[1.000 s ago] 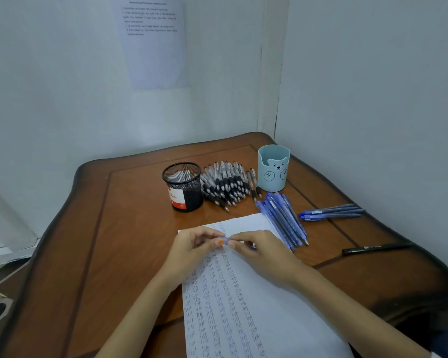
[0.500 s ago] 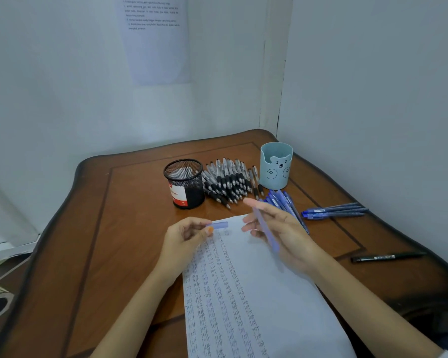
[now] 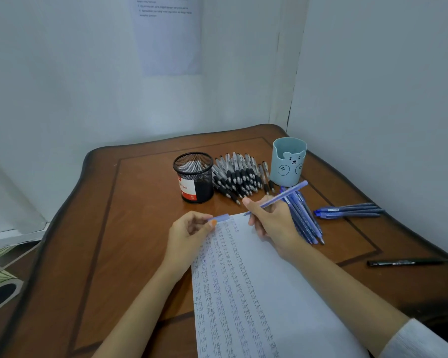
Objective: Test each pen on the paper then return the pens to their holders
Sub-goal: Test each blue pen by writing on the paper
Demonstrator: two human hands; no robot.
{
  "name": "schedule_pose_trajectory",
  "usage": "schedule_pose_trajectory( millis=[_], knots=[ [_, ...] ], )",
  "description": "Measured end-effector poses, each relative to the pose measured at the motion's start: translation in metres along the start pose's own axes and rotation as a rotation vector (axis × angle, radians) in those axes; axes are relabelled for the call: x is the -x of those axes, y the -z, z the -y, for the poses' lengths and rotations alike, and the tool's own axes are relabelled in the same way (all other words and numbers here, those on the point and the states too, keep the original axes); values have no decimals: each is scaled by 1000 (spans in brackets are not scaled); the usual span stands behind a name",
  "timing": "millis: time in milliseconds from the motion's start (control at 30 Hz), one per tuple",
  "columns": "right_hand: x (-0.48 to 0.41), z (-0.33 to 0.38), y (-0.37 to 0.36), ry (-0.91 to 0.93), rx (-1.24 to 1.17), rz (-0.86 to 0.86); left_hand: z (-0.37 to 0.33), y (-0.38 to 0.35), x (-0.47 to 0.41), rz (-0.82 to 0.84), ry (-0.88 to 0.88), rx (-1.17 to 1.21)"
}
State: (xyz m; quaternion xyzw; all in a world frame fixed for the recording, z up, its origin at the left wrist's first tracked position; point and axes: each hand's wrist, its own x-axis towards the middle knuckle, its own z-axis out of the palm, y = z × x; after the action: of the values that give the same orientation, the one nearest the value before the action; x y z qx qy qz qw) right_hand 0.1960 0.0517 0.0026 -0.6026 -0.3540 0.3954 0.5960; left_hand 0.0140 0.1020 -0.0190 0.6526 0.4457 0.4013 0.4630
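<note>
Head view, over a wooden table (image 3: pixel 114 228) in a corner: the right hand (image 3: pixel 274 226) grips an uncapped blue pen (image 3: pixel 282 196) in a writing hold, its tip down at the far edge of the paper (image 3: pixel 282 293). The pen's long axis slants from that tip away and to the right, its back end pointing towards the pale blue bear holder (image 3: pixel 289 161). The left hand (image 3: pixel 189 236) pinches the pen's cap (image 3: pixel 221 218) between thumb and fingertip, just left of the tip, and rests on the sheet's left edge.

Columns of the word "test" fill the left part of the page; bare paper lies under and to the right of the tip, nearest the right hand, so the next test mark likely goes there. Nothing stands between tip and page.

Beyond the paper, a heap of black pens (image 3: pixel 239 177) lies between the black mesh holder (image 3: pixel 194 177) and the bear holder. A row of blue pens (image 3: pixel 304 218) lies just beside the right hand, three more blue pens (image 3: pixel 349 211) farther right, and a lone black pen (image 3: pixel 404 262) sits well apart near the table's right edge.
</note>
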Motion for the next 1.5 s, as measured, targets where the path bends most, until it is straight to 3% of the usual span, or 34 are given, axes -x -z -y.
schedule_pose_trajectory(
  millis=[233, 467, 633, 1500],
  knots=[
    [-9, -5, -12, 80, 87, 66, 4, -1, -3, -5, 11, -9],
    [-9, -13, -14, 197, 265, -61, 5, -2, -4, -17, 20, 0],
    [-11, -20, -13, 235, 303, -15, 5, -3, -5, -28, 21, 5],
    [-12, -20, -12, 233, 259, 5, 2, -4, -4, -18, 32, -8]
  ],
)
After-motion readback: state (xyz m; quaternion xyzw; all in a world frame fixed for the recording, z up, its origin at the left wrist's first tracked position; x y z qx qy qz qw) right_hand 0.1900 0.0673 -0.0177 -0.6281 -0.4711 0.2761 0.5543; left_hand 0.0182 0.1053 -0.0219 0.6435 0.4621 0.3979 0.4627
